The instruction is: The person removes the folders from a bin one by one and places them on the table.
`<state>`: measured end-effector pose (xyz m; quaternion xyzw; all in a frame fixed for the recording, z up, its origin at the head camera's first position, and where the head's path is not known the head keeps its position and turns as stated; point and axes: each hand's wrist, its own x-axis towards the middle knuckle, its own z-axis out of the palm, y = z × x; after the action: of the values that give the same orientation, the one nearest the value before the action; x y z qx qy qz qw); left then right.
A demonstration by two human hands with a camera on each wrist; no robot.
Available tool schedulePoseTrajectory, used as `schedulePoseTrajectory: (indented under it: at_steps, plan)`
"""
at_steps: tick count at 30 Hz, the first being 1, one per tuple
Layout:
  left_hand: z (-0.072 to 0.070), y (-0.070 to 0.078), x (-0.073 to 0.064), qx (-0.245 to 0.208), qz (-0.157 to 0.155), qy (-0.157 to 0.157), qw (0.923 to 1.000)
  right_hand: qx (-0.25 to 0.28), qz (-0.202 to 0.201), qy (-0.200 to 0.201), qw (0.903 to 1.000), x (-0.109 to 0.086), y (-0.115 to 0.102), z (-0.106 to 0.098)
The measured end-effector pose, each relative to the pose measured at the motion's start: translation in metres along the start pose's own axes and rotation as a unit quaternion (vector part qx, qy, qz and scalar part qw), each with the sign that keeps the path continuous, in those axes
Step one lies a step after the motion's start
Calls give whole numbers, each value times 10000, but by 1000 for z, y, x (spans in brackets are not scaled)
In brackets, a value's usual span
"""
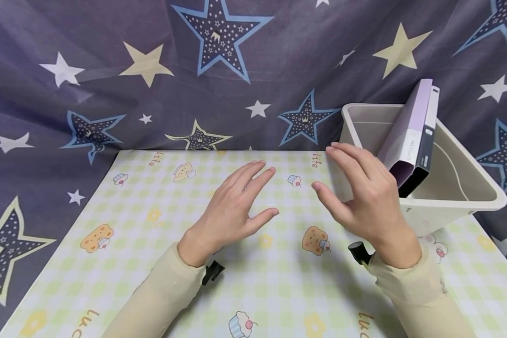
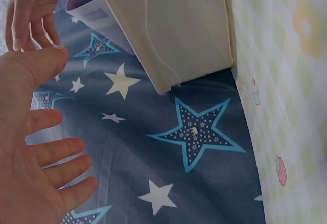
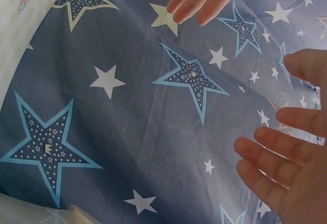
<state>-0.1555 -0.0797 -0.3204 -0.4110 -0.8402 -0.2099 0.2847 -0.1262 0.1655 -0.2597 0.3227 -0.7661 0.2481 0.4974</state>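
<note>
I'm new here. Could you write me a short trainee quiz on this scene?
1. Which bare hand, the left hand or the right hand, is nearer the light grey rectangular plastic bin?
2. True or false: both hands are gripping something.
3. Fill in: beside the slim lilac-and-white file box inside the bin is a second slim file box, coloured ____ and white.

Key: 1. Right hand. 2. False; neither holds anything. 3. Black.
</note>
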Motion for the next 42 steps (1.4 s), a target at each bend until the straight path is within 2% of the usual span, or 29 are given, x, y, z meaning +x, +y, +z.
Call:
schedulePoseTrajectory:
  at_steps: [19, 28, 42]
  plan:
    - [18, 14, 24, -133, 328, 81, 9993, -113, -8, 92, 9999, -4, 8, -13]
    - [28, 22, 34, -119, 396, 81, 9991, -116, 195, 352, 9991, -5, 12, -23]
    - [42, 31, 47, -167, 616, -12, 9980, -223, 459, 475, 9976, -7, 22, -37]
